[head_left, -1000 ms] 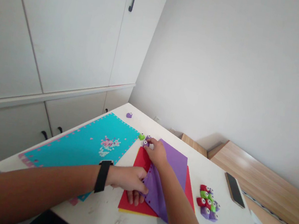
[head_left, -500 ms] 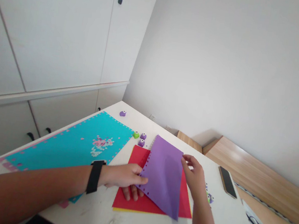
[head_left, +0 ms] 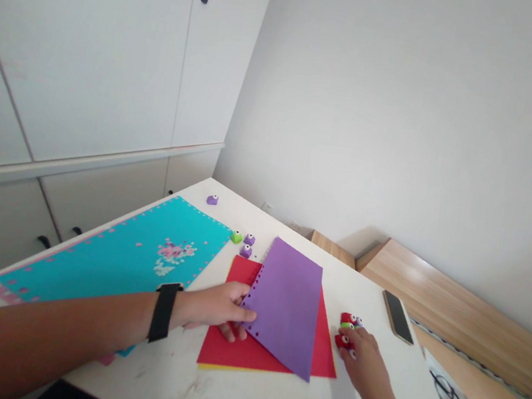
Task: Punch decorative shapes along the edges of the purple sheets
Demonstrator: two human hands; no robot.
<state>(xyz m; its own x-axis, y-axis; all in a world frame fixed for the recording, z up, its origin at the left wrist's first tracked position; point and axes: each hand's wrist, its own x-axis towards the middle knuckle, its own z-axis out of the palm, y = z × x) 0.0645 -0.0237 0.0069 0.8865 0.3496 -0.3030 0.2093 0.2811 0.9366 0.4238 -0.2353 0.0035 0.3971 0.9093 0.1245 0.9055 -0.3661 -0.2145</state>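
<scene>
Under the left hand's (head_left: 217,306) thumb: purple paper (head_left: 283,307) on red card (head_left: 263,358), holes punched along the near edge, other edges plain; grip unclear. At the right hand's (head_left: 365,359) fingertips (head_left: 356,334): red craft punches (head_left: 347,318), touched, grip unclear.

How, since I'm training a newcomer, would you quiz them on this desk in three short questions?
1. True or false: the purple sheet lies under the red sheet.
2. Which hand is at the red craft punches?
3. How many purple craft punches sit right beside the green craft punch?

Key:
1. False: the purple sheet lies on top.
2. The right hand.
3. Two.
</scene>
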